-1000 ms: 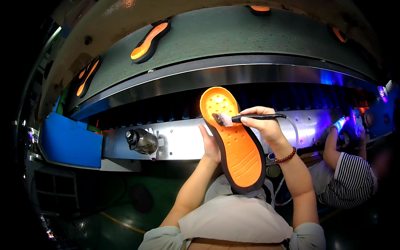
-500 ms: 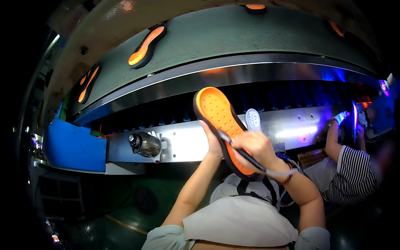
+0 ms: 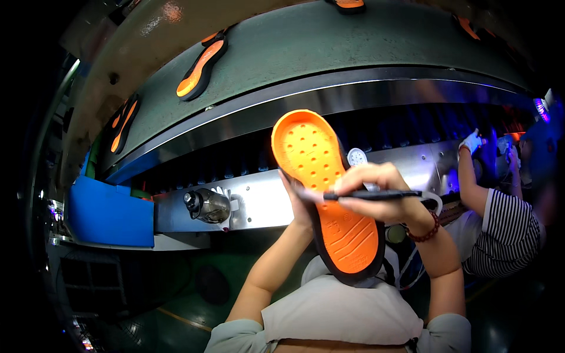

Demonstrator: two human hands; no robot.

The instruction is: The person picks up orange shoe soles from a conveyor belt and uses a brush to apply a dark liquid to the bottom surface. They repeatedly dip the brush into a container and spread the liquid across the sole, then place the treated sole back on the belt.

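Note:
An orange shoe sole with a black edge (image 3: 344, 238) stands tilted up in front of me, its dimpled and grooved orange face toward me. My left hand (image 3: 298, 203) is closed around its left edge; some fingers are hidden behind it. My right hand (image 3: 382, 185) pinches a black-handled brush (image 3: 388, 196) with a pale tip, and a thin light tube curves from the handle's end. The brush lies across the sole's middle, its blurred tip close to the left edge. Just behind the sole, a pale perforated piece (image 3: 356, 157) is partly hidden by it.
Ahead runs a green conveyor belt (image 3: 282, 53) carrying several orange-and-black soles (image 3: 203, 67). A metal ledge (image 3: 259, 200) in front holds a dark bottle (image 3: 209, 205). A blue panel (image 3: 109, 212) stands left. At right, a person in striped sleeves (image 3: 512, 229) works with gloved hands.
The sole has come nearer and turned more toward me. My right hand has swung the brush level, its tip toward the left edge. The other person's hands have moved.

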